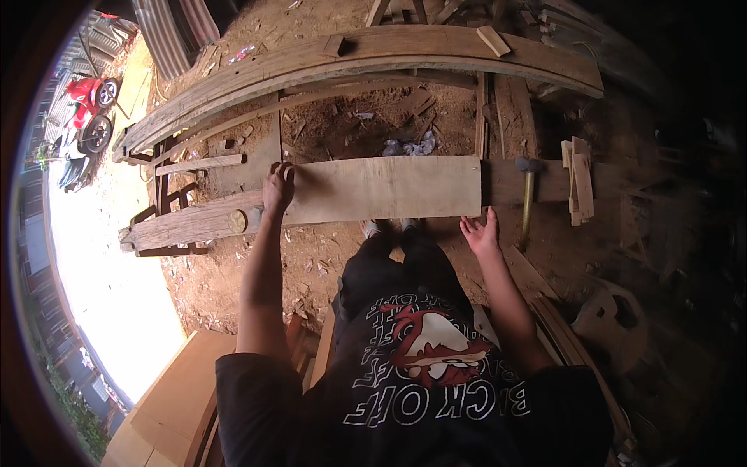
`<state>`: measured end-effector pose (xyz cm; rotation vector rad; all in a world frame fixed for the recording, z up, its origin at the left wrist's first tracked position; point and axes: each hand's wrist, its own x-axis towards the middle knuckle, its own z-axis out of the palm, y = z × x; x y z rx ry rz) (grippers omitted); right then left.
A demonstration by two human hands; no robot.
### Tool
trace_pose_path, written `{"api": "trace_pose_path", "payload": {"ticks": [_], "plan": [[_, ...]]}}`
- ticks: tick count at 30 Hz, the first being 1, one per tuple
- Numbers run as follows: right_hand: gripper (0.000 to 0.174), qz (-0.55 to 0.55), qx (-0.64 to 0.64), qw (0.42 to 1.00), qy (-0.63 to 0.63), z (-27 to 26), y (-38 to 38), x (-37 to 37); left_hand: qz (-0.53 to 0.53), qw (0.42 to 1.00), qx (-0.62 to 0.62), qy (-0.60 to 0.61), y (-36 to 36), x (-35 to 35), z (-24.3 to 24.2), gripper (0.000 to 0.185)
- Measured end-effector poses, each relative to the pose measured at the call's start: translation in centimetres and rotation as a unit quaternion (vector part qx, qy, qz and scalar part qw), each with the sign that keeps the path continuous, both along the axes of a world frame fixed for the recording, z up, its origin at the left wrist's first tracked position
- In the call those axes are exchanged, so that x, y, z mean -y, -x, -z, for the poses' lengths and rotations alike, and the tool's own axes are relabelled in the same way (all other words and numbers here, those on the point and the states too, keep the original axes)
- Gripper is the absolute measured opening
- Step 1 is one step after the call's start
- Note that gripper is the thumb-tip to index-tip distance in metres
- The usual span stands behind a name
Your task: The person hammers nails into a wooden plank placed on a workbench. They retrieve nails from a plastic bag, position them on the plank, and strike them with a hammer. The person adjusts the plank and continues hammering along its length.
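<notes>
A pale rectangular wooden panel (385, 190), probably plywood, lies across a long rough timber beam (187, 220) in front of me. My left hand (278, 188) grips the panel's left end, with the fingers curled at its edge. Palm up and fingers spread, my right hand (482, 232) is at the panel's near right corner; whether the fingertips touch it I cannot tell. Just right of the panel, a hammer (527, 201) with a yellowish handle rests head-up over the beam. A round yellowish lid or disc (237, 221) sits left of my left hand.
Beyond stands a second long timber beam (397, 52) bearing small wood blocks. Stacked wood strips (578, 181) lie on the right. Sheet boards (169, 397) are at lower left. Scraps and shavings cover the dirt floor (222, 286). A red motorcycle (87, 102) is parked outside.
</notes>
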<state>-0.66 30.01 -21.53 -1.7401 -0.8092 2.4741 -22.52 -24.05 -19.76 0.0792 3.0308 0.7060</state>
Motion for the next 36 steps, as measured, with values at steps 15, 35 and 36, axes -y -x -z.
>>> {"api": "trace_pose_path", "payload": {"ticks": [15, 35, 36], "plan": [[0.063, 0.042, 0.063, 0.997, 0.030, 1.2, 2.1, -0.1, 0.032, 0.994, 0.004, 0.108, -3.4, -0.4, 0.8, 0.046], [0.077, -0.441, 0.276, 0.603, -0.605, -2.3, -2.0, -11.7, 0.241, 0.970, 0.027, 0.012, -12.6, -38.3, -3.2, 0.090], [0.076, -0.440, 0.259, 0.616, -0.599, -1.8, -2.1, -12.5, 0.227, 0.973, 0.037, 0.032, -12.8, -39.1, -3.3, 0.093]]}}
